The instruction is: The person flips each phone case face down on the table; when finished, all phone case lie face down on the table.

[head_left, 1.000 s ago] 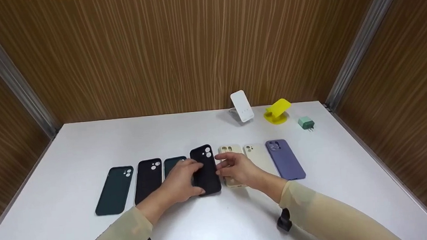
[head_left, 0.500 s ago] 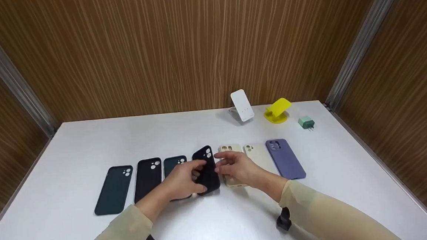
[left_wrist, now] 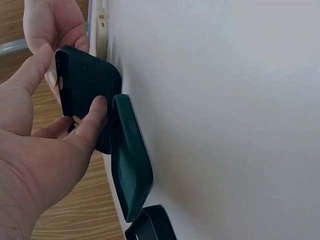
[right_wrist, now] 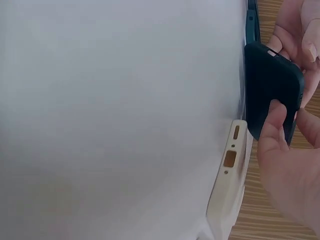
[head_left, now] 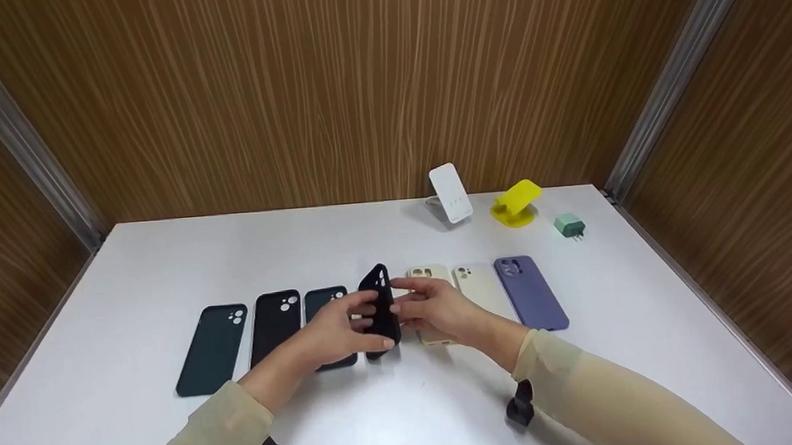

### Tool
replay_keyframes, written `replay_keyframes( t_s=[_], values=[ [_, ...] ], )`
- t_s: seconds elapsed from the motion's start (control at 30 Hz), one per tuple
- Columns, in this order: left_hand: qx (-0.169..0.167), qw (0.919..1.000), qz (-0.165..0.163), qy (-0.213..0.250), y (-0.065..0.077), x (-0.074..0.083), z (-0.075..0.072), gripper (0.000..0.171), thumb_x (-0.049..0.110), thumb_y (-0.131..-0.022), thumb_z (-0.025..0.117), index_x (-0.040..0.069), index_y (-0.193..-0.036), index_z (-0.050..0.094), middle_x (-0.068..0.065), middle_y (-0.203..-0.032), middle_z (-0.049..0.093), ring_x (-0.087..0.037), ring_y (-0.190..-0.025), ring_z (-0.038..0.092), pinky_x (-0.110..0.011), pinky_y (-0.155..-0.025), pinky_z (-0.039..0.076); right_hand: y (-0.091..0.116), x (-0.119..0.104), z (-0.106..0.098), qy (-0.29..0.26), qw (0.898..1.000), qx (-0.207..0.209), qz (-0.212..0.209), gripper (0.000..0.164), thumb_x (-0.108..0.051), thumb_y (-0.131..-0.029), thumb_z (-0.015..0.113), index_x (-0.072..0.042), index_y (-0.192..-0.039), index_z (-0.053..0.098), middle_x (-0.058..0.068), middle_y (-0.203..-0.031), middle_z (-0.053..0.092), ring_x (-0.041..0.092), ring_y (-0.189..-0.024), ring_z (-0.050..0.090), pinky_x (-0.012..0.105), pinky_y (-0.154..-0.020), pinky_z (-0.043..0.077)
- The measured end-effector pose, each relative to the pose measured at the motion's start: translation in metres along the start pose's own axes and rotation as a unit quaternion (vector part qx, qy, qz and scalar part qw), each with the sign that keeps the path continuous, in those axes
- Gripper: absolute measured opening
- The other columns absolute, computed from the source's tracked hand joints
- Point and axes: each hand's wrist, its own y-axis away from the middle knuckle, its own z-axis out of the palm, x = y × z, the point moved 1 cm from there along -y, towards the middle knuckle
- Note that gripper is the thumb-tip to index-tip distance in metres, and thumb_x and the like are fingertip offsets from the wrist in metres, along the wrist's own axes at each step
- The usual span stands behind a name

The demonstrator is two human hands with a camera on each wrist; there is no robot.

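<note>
A black phone case point(head_left: 380, 323) stands steeply tilted on the table between both hands, its hollow inside turned to the left. My left hand point(head_left: 337, 333) holds it from the left, the thumb point(left_wrist: 97, 112) lying against the inside and the fingers towards the camera holes. From the right, my right hand point(head_left: 446, 312) pinches the same case; its thumb point(right_wrist: 275, 117) presses on the smooth outer back. Close to the left hand lies a dark green phone case point(left_wrist: 131, 160). Below the right hand is a cream phone case point(right_wrist: 227, 182), partly hidden in the head view.
Further left lie a black phone case point(head_left: 276, 326) and another dark green one point(head_left: 211, 351). On the right are a second cream case point(head_left: 482, 286) and a purple case point(head_left: 532, 293). A white stand point(head_left: 450, 193), a yellow stand point(head_left: 515, 205) and a green charger plug point(head_left: 569, 225) stand behind.
The middle black case has tipped up from a slant onto a much steeper tilt. The right hand has moved slightly left and taken hold of its edge.
</note>
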Motion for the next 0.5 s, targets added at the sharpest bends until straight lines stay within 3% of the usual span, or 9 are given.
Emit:
replay_keyframes(
  t_s=[0.17, 0.5],
  values=[
    [0.001, 0.9998, 0.005, 0.019, 0.001, 0.000, 0.002, 0.092, 0.018, -0.087, 0.090, -0.003, -0.160, 0.038, -0.025, -0.150, 0.054, -0.040, -0.136, 0.058, -0.046, -0.109, 0.051, -0.001, -0.003, 0.005, -0.002, 1.000, -0.019, -0.020, 0.058, -0.001, -0.103, 0.066, 0.001, -0.157, 0.047, 0.025, -0.134, 0.068, 0.032, -0.123, 0.068, 0.045, -0.101, 0.057],
    [0.017, 0.9982, -0.010, 0.057, 0.003, -0.003, 0.002, 0.088, 0.022, -0.091, 0.086, -0.004, -0.160, 0.038, -0.025, -0.153, 0.053, -0.039, -0.131, 0.062, -0.042, -0.098, 0.058, -0.003, -0.003, 0.012, -0.011, 1.000, -0.018, -0.021, 0.056, -0.001, -0.102, 0.065, 0.001, -0.156, 0.048, 0.024, -0.126, 0.072, 0.025, -0.105, 0.074, 0.039, -0.089, 0.061]
  ],
)
